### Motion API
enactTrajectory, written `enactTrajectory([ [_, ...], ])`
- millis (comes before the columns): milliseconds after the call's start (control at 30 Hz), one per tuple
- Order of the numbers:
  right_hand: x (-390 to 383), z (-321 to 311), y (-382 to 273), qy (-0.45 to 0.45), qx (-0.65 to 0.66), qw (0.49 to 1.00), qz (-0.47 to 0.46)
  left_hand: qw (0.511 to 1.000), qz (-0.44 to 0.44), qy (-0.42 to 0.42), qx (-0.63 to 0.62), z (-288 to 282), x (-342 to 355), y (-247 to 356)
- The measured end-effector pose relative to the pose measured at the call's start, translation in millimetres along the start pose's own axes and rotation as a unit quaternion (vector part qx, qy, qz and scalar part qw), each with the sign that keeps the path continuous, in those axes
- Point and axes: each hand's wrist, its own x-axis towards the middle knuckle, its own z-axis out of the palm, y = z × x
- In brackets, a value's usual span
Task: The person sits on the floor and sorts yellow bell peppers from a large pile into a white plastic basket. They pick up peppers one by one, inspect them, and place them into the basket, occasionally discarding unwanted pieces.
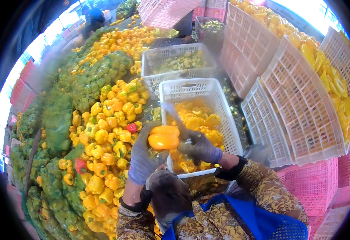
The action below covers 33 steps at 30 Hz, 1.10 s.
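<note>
My left hand (pixel 144 157), in a grey-purple knit glove, is closed round a plump orange-yellow bell pepper (pixel 164 138). Close to the pepper's right side, my gloved right hand (pixel 201 147) grips a knife (pixel 172 113), its pale blade blurred and pointing up and to the left. The knife's handle is hidden in the fingers. Both hands are over the near left part of a white plastic crate (pixel 231 124). Inside that crate lie yellow pepper pieces (pixel 197 118), hollowed or cut open.
Left of me spreads a big heap of whole yellow peppers (pixel 103 148), with green net sacks (pixel 55 132) beyond. Behind the near crate stands another white crate (pixel 148 74) holding pale green-yellow scraps. Tall crates (pixel 299 100) full of peppers line the right, above pink crates (pixel 311 184).
</note>
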Motion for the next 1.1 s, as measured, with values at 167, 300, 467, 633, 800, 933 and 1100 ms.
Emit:
enactTrajectory([
  [167,-7,-27,18,0.061,-0.001,0.991,-0.118,0.930,0.012,-0.028,0.367,31,11,42],
  [300,-1,-47,34,0.143,-0.135,0.958,-0.210,0.854,0.061,-0.041,0.515,67,28,44],
  [467,-13,-62,41,0.166,-0.110,0.958,-0.209,0.956,0.012,0.114,0.269,70,21,-12],
  [633,-17,-61,74,0.186,-0.250,0.932,-0.183,0.978,-0.073,0.136,0.142,79,25,-39],
  [800,-13,-57,86,0.198,-0.271,0.918,-0.212,0.979,-0.050,0.157,0.118,83,33,-50],
  [933,-10,-57,87,0.218,-0.324,0.890,-0.234,0.972,-0.053,0.162,0.163,89,36,-54],
  [1100,1,-60,106,0.272,-0.337,0.858,-0.276,0.961,-0.054,0.157,0.220,103,39,-42],
])
